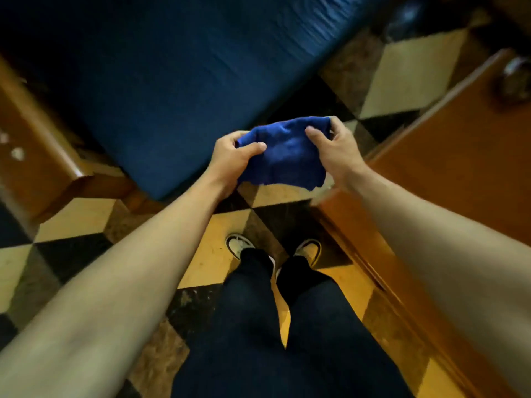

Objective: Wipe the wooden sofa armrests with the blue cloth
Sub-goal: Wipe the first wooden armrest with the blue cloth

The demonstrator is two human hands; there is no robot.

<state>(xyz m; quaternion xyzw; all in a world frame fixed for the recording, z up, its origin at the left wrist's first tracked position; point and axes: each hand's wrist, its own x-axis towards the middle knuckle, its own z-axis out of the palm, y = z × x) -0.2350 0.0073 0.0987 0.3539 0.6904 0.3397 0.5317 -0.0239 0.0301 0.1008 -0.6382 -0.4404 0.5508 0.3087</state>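
Observation:
A blue cloth [283,152] is stretched between both hands in mid-air, above the floor in front of the sofa. My left hand [231,159] grips its left edge, thumb on top. My right hand [334,150] pinches its right edge. The sofa's dark blue seat cushion [161,90] fills the upper left. A wooden armrest [31,139] with pale specks on it runs along the left side of the cushion. The frame is blurred by motion.
An orange-brown wooden table or cabinet top [459,156] stands on the right, a dark object [514,79] near its far edge. The floor [86,216] has a cube-pattern of cream, black and brown tiles. My legs and shoes [273,251] are below.

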